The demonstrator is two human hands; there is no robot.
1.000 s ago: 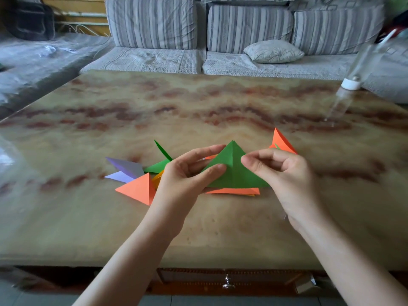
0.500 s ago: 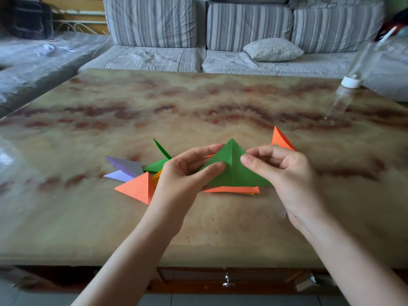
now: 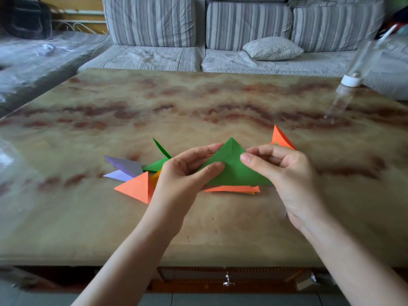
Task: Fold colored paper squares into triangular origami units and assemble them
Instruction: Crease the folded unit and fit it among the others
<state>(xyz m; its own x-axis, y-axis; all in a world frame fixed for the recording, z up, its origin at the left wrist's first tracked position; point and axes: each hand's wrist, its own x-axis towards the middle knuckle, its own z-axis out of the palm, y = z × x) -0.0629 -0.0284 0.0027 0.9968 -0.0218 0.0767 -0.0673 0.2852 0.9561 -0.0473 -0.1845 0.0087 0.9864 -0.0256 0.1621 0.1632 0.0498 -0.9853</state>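
Note:
A green folded paper triangle point(image 3: 231, 167) is held just above the table, point up. My left hand point(image 3: 183, 175) pinches its left side between thumb and fingers. My right hand point(image 3: 284, 173) pinches its right side, thumb on the front face. Under it lies flat orange paper point(image 3: 231, 189). To the left lie an orange triangular unit point(image 3: 138, 187), a purple unit point(image 3: 124, 168) and a green unit point(image 3: 157, 164). Another orange unit point(image 3: 280, 138) stands behind my right hand.
The marble-patterned table point(image 3: 198, 107) stretches far beyond the papers. A clear bottle with a white cap point(image 3: 353, 78) leans at the far right. A striped sofa with a cushion point(image 3: 272, 48) stands behind the table. A drawer handle point(image 3: 228, 281) shows under the front edge.
Both hands keep their hold on the green triangle and have hardly shifted. The papers on the table lie as before.

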